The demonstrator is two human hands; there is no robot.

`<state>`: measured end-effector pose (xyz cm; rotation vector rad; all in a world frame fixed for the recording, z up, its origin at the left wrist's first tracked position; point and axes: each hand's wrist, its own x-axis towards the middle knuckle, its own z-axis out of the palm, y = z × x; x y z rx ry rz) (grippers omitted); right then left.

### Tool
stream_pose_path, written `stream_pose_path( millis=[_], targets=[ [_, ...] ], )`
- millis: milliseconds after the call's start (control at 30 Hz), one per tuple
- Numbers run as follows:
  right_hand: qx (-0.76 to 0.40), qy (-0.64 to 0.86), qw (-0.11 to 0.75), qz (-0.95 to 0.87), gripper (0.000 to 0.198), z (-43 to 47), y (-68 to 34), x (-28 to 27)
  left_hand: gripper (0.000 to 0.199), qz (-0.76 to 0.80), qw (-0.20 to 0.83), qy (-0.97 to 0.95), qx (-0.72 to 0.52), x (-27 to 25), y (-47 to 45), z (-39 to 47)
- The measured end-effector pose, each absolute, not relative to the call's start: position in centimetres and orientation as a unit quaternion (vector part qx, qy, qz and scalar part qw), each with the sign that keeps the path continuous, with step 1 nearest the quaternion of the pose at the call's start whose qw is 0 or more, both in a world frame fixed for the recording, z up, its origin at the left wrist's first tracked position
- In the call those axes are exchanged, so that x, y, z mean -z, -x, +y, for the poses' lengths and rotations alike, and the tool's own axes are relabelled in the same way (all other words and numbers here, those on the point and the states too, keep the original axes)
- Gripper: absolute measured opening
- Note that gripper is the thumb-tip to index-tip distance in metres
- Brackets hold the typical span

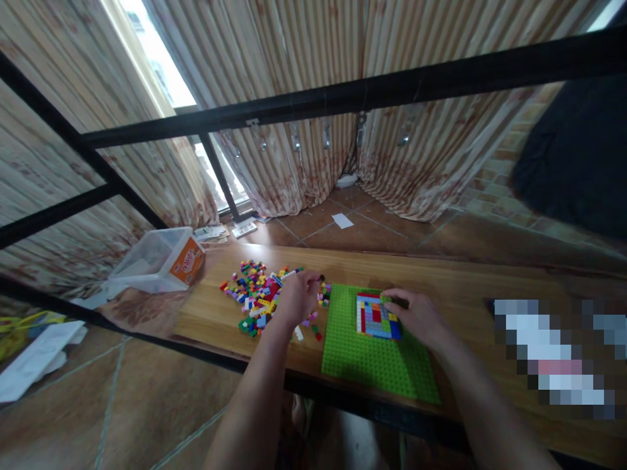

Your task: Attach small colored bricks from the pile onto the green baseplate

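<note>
My left hand (300, 294) reaches over the right side of a loose pile of small toy bricks (255, 287) in many colours. Its fingers are drawn together by a few dark and pink bricks; anything between the fingertips is too small to make out. A green studded baseplate (377, 369) lies to the right of the pile. On it sits a flat rectangle of joined bricks (376, 316) in red, blue, yellow and white. My right hand (417, 314) rests at the rectangle's upper right corner, thumb and forefinger pinched around a small green brick (385, 299).
The wooden table (210, 320) carries the pile and baseplate. A clear plastic box (151, 264) with an orange label stands past its left end. A black metal bar (313, 104) crosses ahead, before striped curtains (274, 65). Papers (342, 220) lie on the tiled floor.
</note>
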<state>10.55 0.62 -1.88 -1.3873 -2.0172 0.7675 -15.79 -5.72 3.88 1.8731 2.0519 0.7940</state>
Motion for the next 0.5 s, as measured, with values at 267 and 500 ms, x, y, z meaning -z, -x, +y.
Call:
stream_pose_path(
  millis=[267,500],
  targets=[
    [-0.293,0.554,0.333,-0.705,0.041,0.6,-10.9,1.3,0.027,0.729,0.179,-0.620,-0.227,-4.5,19.6,-7.6],
    [-0.295,0.578,0.363,-0.669,0.034,0.1,-10.6,0.6,0.032,0.760,0.164,-0.604,-0.173,-3.8,19.9,-8.1]
  ],
)
